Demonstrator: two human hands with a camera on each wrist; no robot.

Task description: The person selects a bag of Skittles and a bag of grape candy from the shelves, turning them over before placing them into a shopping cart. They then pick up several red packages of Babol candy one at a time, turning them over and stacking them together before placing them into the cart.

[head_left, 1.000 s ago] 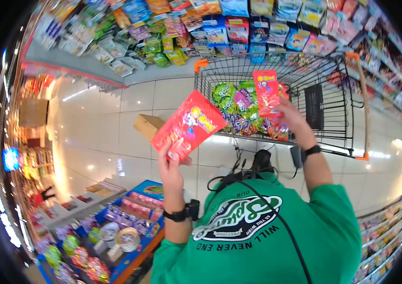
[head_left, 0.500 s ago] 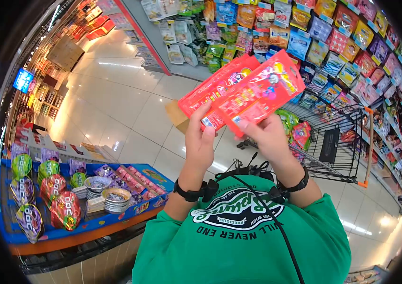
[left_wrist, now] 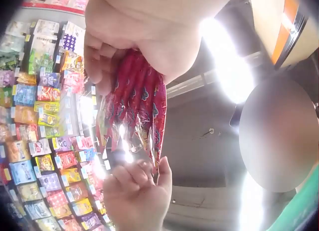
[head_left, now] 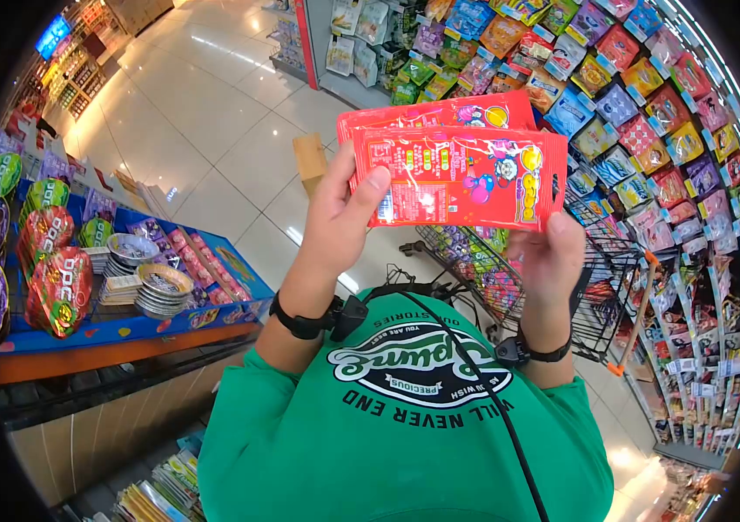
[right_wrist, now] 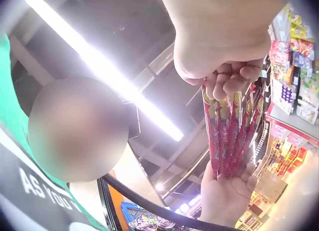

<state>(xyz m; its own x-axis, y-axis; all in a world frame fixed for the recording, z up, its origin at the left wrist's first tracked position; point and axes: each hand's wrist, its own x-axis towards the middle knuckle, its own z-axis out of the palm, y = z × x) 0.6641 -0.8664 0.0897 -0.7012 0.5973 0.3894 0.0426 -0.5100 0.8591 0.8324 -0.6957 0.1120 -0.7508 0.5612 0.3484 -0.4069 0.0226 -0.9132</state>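
Note:
Several red candy packets are stacked in front of the chest; the top packet (head_left: pixel 453 178) lies over another packet (head_left: pixel 440 113) in the head view. My left hand (head_left: pixel 339 213) grips their left end, thumb on top. At the right end my right hand (head_left: pixel 553 257) pinches the lower corner between thumb and fingers. Edge-on, the packets (left_wrist: pixel 134 101) hang between the left hand (left_wrist: pixel 144 36) and the right hand (left_wrist: pixel 137 191) in the left wrist view. In the right wrist view the packets (right_wrist: pixel 229 131) span the right hand (right_wrist: pixel 227 56) and the left hand (right_wrist: pixel 227 198).
A shopping cart (head_left: pixel 601 287) with candy bags stands beyond the right hand. Hanging candy bags cover a wall shelf (head_left: pixel 622 130) at the right. On the left is a blue display table (head_left: pixel 126 335) with egg-shaped packs and stacked bowls. A cardboard box (head_left: pixel 307 157) sits on the tiled floor.
The right hand has come back from the cart with a packet, and the packets are now together between both hands, turned level. The view has swung, with the display table further up the left.

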